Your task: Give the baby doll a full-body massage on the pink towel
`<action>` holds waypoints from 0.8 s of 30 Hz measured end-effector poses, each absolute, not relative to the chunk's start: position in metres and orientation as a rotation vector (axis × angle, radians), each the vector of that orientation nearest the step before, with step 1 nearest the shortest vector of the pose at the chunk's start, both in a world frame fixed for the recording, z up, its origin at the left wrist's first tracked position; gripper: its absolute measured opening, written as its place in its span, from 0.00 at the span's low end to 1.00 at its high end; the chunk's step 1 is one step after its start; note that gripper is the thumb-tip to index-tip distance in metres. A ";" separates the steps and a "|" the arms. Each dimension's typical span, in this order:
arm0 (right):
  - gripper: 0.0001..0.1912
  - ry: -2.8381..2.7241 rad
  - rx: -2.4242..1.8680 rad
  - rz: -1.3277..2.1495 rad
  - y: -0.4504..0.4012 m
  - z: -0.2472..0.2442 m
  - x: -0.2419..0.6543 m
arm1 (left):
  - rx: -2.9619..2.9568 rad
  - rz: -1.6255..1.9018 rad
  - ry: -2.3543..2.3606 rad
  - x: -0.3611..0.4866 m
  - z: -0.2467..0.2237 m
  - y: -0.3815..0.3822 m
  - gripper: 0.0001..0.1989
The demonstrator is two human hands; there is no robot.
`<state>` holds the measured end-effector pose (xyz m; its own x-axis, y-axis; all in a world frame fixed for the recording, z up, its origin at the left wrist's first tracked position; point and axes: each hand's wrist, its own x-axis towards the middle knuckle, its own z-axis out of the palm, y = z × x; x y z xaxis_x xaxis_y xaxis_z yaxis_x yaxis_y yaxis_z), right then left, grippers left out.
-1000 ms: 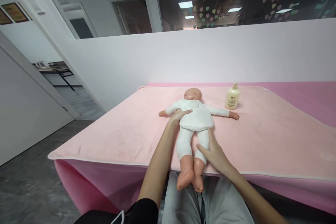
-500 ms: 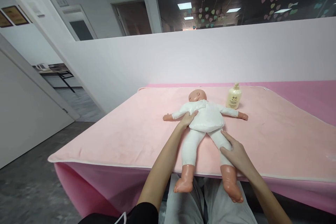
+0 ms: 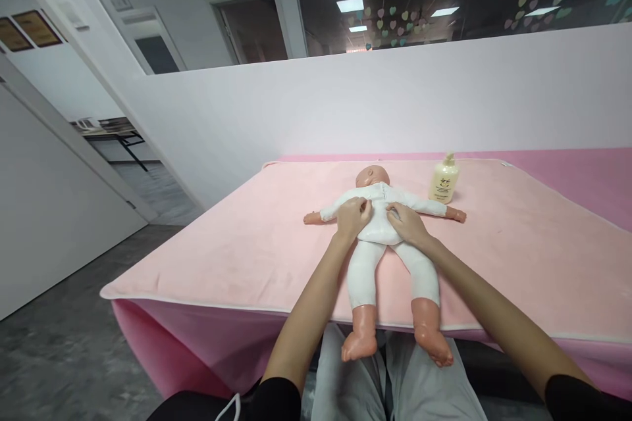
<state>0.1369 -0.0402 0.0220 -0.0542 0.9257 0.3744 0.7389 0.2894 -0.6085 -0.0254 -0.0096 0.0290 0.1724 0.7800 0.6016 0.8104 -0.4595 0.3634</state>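
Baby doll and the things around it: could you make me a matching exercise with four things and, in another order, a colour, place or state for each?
1. Baby doll
2. Pump bottle
3. Blanket
4. Left hand

A. Pale pink, spread out flat
B. Fingers curled, on the torso
C. Lying down, in white, arms spread
D. Pale yellow, standing upright

Pairs: 1-C, 2-D, 3-A, 4-B

Both hands point(image 3: 379, 218) together, fingers curled.
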 end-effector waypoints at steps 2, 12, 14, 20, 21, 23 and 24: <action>0.11 -1.815 -1.456 0.391 -0.037 0.016 0.141 | -2.517 -1.328 -1.472 -0.024 0.026 -0.007 0.10; 0.20 -1.867 -1.151 0.964 -0.064 0.049 0.186 | -2.631 -1.653 -1.661 -0.027 0.020 -0.007 0.10; 0.19 -1.986 -1.161 0.869 -0.070 0.057 0.188 | -2.619 -1.681 -1.687 -0.026 0.021 -0.008 0.10; 0.08 -2.012 -1.157 0.694 -0.064 0.045 0.178 | -2.744 -1.923 -1.648 -0.025 0.023 -0.011 0.10; 0.07 -1.976 -1.145 0.717 -0.061 0.040 0.176 | -2.813 -1.937 -1.636 -0.025 0.025 -0.012 0.10; 0.07 -1.917 -1.115 0.760 -0.057 0.033 0.175 | -2.985 -1.868 -1.596 -0.026 0.029 -0.016 0.11; 0.07 -1.896 -1.103 0.775 -0.055 0.030 0.175 | -3.074 -1.797 -1.561 -0.027 0.032 -0.019 0.11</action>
